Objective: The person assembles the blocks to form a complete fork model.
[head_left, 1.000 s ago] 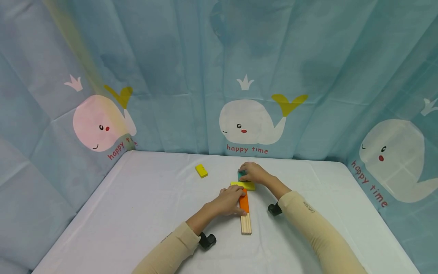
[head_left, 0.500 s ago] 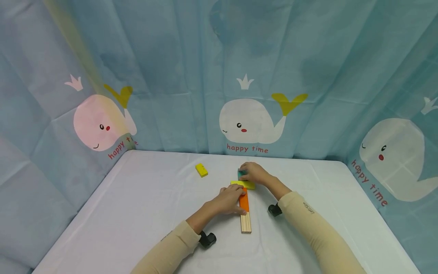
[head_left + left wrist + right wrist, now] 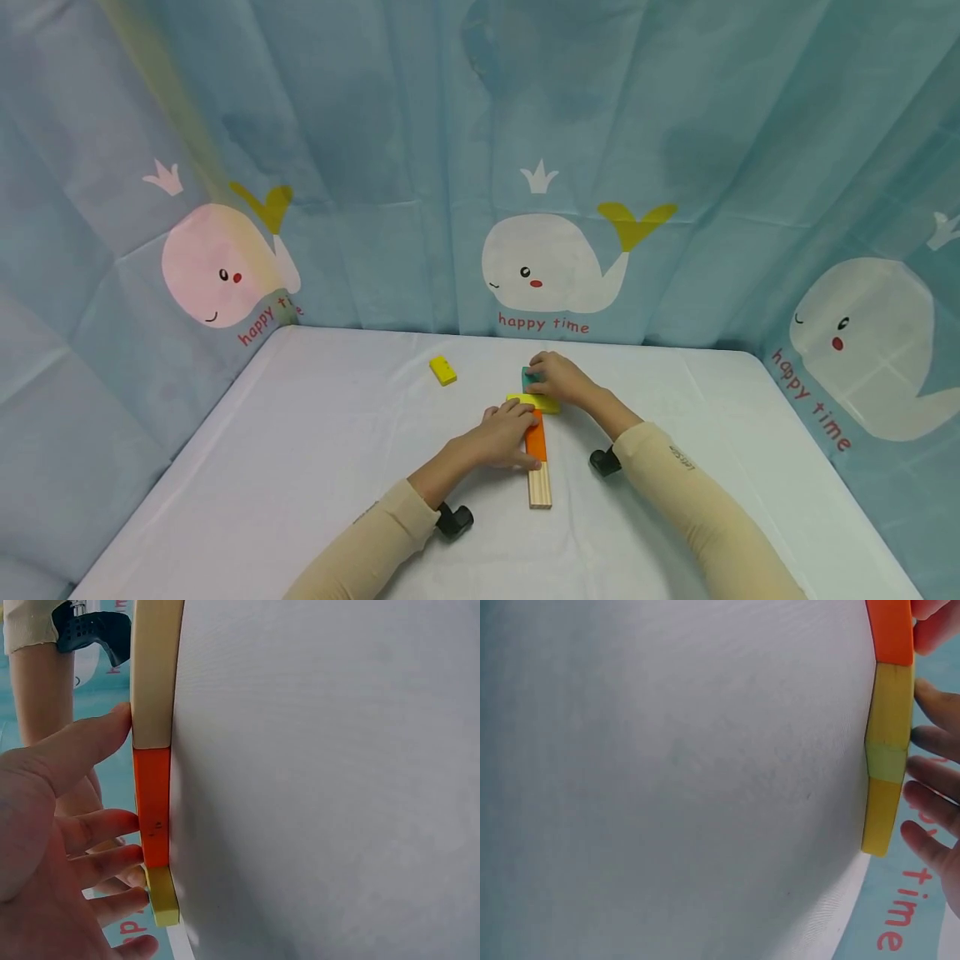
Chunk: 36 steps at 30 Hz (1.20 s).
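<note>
In the head view, several wooden blocks lie end to end on the table. A natural wood block [image 3: 539, 486] is nearest, then an orange block [image 3: 535, 437], a crosswise yellow block [image 3: 551, 406] and a teal block [image 3: 527, 381]. My left hand [image 3: 501, 437] rests along the row with its fingers spread. In the left wrist view, the left thumb touches the natural block beside the orange one, while straight fingertips [image 3: 129, 898] touch the orange and yellow blocks. My right hand [image 3: 561, 379] holds the teal block between thumb and fingers, partly hiding it.
A small yellow block [image 3: 442, 371] lies apart, left of the row near the back of the white table [image 3: 315, 450]. Behind the table hangs a blue curtain [image 3: 390, 250] with whales printed on it. A dark wrist camera [image 3: 454, 522] sits below the left wrist.
The head view has shifted very slightly. Both hands and the blocks keep the same places relative to each other.
</note>
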{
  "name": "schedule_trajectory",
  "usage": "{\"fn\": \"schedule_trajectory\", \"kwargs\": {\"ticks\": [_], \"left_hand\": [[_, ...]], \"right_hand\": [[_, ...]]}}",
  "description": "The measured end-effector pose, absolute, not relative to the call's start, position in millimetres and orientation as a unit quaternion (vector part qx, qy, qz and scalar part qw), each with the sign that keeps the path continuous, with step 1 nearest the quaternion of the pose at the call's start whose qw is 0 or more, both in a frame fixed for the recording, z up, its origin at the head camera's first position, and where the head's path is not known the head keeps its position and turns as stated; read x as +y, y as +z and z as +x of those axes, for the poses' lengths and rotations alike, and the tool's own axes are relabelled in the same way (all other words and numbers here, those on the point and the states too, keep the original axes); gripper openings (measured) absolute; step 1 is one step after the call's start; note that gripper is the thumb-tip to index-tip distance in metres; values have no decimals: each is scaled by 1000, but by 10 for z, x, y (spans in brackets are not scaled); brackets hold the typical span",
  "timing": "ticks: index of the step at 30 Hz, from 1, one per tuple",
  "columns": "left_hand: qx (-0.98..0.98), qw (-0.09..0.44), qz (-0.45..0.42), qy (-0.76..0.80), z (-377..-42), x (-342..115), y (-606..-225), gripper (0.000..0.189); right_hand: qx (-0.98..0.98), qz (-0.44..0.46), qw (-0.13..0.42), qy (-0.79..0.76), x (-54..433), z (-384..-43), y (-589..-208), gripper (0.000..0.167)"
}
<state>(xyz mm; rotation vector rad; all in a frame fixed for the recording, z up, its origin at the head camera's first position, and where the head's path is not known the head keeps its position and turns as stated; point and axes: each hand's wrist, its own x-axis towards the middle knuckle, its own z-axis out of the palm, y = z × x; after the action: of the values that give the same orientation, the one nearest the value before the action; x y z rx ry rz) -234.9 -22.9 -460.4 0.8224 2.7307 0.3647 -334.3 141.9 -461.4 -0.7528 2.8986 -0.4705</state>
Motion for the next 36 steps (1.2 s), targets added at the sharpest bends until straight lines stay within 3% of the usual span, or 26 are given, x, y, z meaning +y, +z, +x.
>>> {"fn": "schedule_trajectory", "kwargs": {"ticks": [11,22,36], "left_hand": [[942,126,285,126,-2371,-222,-4603,72],[946,120,277,122,-2341,-217,-4585,75],[953,103,229,173,-2441,-462,-4577,62]], "right_hand": [[950,-277,14,-143,1457,-3303,-4629,32],[943,-294,19,-158,1467,-3167,-4619,26],[937,-287,38,-197,1582,-2927,-4612,25]]}}
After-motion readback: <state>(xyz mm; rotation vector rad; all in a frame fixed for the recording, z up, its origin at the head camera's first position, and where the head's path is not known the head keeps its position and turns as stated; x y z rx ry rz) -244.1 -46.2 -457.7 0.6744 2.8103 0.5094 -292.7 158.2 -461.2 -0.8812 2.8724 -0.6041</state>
